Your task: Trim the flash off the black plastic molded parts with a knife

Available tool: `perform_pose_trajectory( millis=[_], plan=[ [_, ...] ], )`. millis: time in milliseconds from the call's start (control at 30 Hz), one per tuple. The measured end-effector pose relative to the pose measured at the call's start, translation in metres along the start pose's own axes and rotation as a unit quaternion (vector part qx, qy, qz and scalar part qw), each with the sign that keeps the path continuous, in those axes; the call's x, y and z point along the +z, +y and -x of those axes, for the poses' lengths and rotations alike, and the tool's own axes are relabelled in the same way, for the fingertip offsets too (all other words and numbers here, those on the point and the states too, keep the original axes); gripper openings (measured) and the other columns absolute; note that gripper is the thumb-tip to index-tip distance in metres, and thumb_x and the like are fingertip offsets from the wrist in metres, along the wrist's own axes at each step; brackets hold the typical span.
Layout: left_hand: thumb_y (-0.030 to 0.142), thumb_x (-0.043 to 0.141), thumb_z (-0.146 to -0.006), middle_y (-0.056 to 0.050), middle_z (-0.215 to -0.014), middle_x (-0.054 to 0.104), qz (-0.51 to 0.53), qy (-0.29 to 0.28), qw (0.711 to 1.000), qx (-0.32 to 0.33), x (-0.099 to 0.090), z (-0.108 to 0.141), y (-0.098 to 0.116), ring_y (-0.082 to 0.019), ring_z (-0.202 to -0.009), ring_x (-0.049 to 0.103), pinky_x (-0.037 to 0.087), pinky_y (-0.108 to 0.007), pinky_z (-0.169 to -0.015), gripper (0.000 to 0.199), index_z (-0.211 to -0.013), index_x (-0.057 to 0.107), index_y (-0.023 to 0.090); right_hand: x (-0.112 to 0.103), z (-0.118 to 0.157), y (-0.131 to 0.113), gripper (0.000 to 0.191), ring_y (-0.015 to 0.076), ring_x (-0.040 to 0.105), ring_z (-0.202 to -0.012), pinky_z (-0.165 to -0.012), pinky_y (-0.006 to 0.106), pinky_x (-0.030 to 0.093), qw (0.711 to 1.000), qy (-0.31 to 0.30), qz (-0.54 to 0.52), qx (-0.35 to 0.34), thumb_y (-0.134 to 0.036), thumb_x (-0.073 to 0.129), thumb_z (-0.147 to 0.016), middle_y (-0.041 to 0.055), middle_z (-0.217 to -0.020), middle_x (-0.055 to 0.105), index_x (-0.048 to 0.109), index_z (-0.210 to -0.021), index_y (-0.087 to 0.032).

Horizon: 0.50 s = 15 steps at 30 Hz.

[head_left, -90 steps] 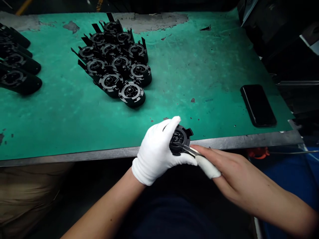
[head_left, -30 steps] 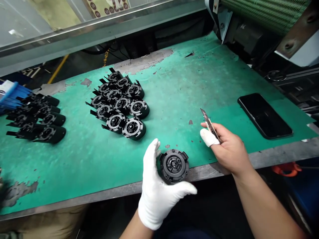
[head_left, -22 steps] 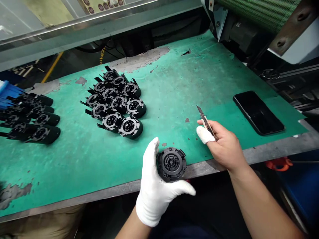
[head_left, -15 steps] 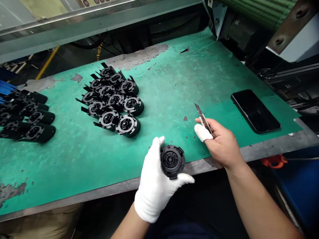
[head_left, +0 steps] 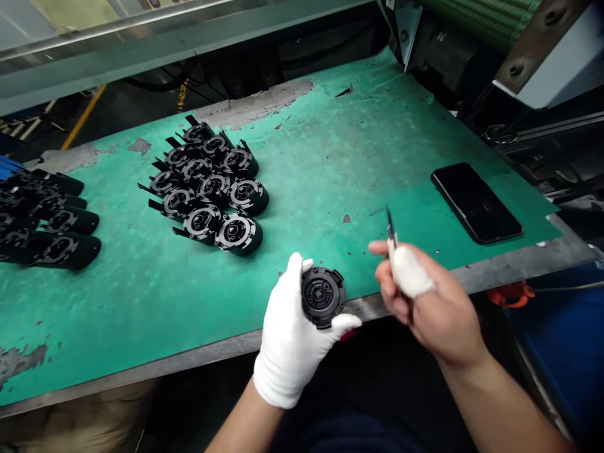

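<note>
My left hand [head_left: 287,340], in a white glove, is closed around a round black plastic part [head_left: 323,296] at the table's front edge. The part's ringed face with notched rim points up toward me. To its right, my right hand [head_left: 429,296] grips a utility knife [head_left: 391,229], blade pointing away from me; a white cover sits on the thumb. Knife and part are apart. Beyond my left hand stands a cluster of similar black plastic parts [head_left: 238,233] with ringed tops, some with upright tabs.
A second group of black parts [head_left: 70,248] lies at the left edge of the green table [head_left: 325,163]. A black phone [head_left: 476,202] rests at the right. Below the right edge is an orange-red object [head_left: 510,294]. A metal beam [head_left: 189,38] crosses the back.
My right hand has turned, bringing its covered thumb up, and the knife now points more straight away from me. My left hand keeps hold of the part. The whole view has shifted slightly.
</note>
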State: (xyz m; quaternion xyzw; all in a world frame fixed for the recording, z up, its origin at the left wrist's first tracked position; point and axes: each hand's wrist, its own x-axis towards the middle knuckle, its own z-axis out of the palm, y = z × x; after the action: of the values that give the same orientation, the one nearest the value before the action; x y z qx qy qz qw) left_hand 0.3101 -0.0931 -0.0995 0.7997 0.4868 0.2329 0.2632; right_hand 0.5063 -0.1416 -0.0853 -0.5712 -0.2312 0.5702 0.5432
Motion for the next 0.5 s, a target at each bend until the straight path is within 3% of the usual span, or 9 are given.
perform_pose_trajectory(
  millis=[100, 200, 367, 500],
  plan=[
    [0.067, 0.079, -0.075, -0.018, -0.143, 0.056, 0.009, -0.007, 1.0, -0.005, 0.0, 0.0, 0.0, -0.034, -0.131, 0.056, 0.045, -0.054, -0.115, 0.114, -0.16, 0.018, 0.021, 0.022, 0.052, 0.013, 0.048, 0.0057, 0.034, -0.05, -0.044, 0.021, 0.025, 0.973, -0.123, -0.083, 0.175, -0.06, 0.056, -0.096, -0.0043, -0.072, 0.048, 0.058, -0.125, -0.022],
    [0.063, 0.083, -0.073, -0.016, -0.143, 0.055, 0.01, -0.009, 1.0, -0.018, -0.001, -0.001, 0.003, -0.032, -0.13, 0.056, 0.046, -0.05, -0.114, 0.116, -0.159, 0.019, 0.021, 0.042, 0.082, 0.03, 0.057, 0.003, 0.032, -0.048, -0.042, 0.017, 0.022, 0.937, -0.159, -0.147, 0.275, -0.072, 0.06, -0.088, -0.0062, -0.07, 0.045, 0.056, -0.112, -0.021],
    [0.059, 0.087, -0.07, -0.013, -0.143, 0.054, 0.01, -0.014, 0.999, -0.04, -0.001, -0.002, 0.007, -0.031, -0.13, 0.055, 0.047, -0.049, -0.112, 0.116, -0.159, 0.021, 0.024, 0.051, 0.085, 0.038, 0.058, 0.002, 0.028, -0.045, -0.039, 0.015, 0.022, 0.924, -0.134, -0.192, 0.303, -0.078, 0.055, -0.085, -0.0081, -0.068, 0.042, 0.052, -0.101, -0.022],
    [0.059, 0.087, -0.071, -0.013, -0.143, 0.055, -0.001, -0.011, 0.999, -0.032, 0.0, -0.001, 0.006, -0.031, -0.13, 0.056, 0.047, -0.048, -0.113, 0.114, -0.158, 0.022, 0.024, 0.046, 0.082, 0.039, 0.043, 0.0041, 0.03, -0.046, -0.042, 0.018, 0.027, 0.928, -0.175, -0.164, 0.286, -0.066, 0.057, -0.092, -0.0083, -0.066, 0.043, 0.052, -0.1, -0.024]
  ],
)
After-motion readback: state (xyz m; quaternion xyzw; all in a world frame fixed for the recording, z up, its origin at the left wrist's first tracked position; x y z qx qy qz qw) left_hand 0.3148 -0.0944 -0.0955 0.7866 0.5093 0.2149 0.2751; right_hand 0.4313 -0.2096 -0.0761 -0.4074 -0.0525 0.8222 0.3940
